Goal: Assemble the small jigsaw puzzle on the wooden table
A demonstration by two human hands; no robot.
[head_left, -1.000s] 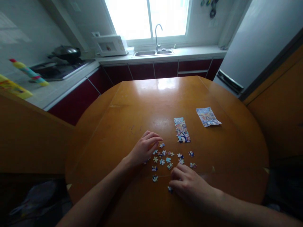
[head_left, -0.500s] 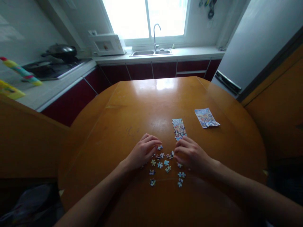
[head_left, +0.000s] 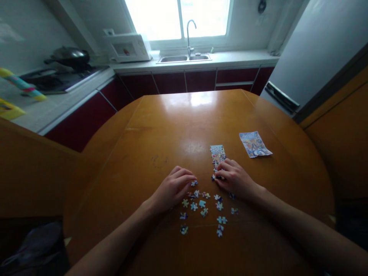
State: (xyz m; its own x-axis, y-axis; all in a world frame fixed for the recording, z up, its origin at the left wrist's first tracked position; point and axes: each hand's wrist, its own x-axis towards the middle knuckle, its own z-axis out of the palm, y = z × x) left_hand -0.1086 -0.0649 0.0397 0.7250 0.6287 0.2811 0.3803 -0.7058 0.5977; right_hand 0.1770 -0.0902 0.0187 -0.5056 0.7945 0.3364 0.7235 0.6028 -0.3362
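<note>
Several loose jigsaw puzzle pieces (head_left: 202, 204) lie scattered on the wooden table between my hands. At their left, my left hand (head_left: 178, 186) has its fingers curled, with a small puzzle piece (head_left: 194, 183) at the fingertips and thumb. My right hand (head_left: 234, 176) pinches a dark and white puzzle piece (head_left: 213, 178) at the near end of the joined puzzle strip (head_left: 217, 152). The fingers hide the strip's lower right part, so I cannot tell whether that piece is fitted in.
A creased picture sheet (head_left: 254, 144) lies to the right of the strip on the round-ended table (head_left: 161, 126). Beyond the table are a sink (head_left: 174, 59), a microwave (head_left: 128, 48) and a stove with a dark pan (head_left: 70, 57). A refrigerator (head_left: 316, 57) stands at the right.
My right hand has moved from the loose pieces up to the near end of the strip, bringing a puzzle piece. My left hand has stayed nearly in place. The view has shifted slightly.
</note>
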